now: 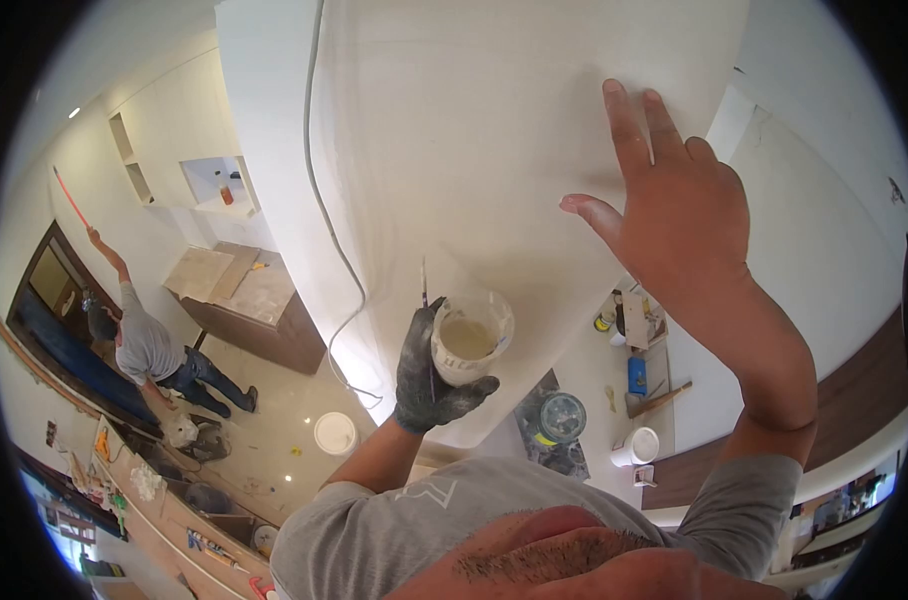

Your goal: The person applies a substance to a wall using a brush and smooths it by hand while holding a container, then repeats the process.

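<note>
My left hand, in a dark, dusty glove, is closed around a translucent plastic cup with pale beige liquid in it. A thin brush stands upright between the same hand and the cup, its tip pointing up. My right hand is bare and raised to the upper right. Its index and middle fingers stretch out at the pale, smooth panel. The thumb is held out to the side and the other fingers are curled. A grey cable runs down the panel's left side.
Below stand a lidded jar, a white bucket and a white tub. Tools, including a hammer-like one, lie at right. On the left, a person works beside a cabinet. A long cluttered bench sits lower left.
</note>
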`<state>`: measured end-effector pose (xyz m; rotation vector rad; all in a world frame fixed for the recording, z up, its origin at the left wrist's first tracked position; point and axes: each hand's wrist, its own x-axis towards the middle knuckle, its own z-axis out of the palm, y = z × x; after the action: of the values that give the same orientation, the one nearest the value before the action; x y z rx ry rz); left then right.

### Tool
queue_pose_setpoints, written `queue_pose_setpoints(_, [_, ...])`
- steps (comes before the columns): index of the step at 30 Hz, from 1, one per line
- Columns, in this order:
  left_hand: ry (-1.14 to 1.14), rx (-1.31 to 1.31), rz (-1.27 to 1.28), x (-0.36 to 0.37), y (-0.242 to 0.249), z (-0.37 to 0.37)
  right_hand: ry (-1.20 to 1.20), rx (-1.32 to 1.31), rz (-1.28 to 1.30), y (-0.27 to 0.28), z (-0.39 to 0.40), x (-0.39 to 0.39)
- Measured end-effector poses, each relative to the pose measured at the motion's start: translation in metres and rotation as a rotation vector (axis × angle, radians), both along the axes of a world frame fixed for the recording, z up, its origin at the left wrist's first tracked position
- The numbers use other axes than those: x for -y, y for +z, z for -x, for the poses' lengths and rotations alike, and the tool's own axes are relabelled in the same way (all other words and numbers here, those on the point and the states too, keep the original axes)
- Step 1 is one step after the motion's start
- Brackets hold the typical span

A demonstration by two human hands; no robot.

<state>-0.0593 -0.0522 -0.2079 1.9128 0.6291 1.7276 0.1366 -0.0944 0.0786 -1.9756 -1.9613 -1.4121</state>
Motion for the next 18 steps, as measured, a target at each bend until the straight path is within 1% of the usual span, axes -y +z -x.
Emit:
queue_pose_setpoints(3, [-0.033, -0.008, 0.029, 0.002, 0.001, -0.001, 0.242, 0.068, -0.101, -0.002, -0.009, -0.011])
queue_pose_setpoints(7, [-0.03, -0.058, 0.013, 0.005, 0.007, -0.003, 0.405, 0.158, -0.069, -0.003, 0.005, -0.037])
queue_pose_setpoints(9, [-0.042, 0.013, 0.015, 0.007, 0.002, -0.009, 0.462, 0.167, -0.085, -0.002, 0.011, -0.046])
queue_pose_setpoints(10, [-0.049, 0.049, 0.018, 0.008, 0.001, -0.011, 0.448, 0.176, -0.098, -0.001, 0.01, -0.051])
queue_pose_setpoints(13, [-0.005, 0.039, -0.066, 0.006, -0.004, -0.013, 0.408, 0.174, -0.114, -0.003, 0.007, -0.054])
queue_pose_setpoints(16, [-0.012, -0.067, -0.015, 0.008, 0.005, -0.006, 0.35, 0.152, -0.082, -0.003, 0.005, -0.041])
queue_pose_setpoints(18, [0.001, -0.076, -0.021, 0.007, 0.001, -0.005, 0.279, 0.166, -0.065, -0.001, 0.003, -0.032])
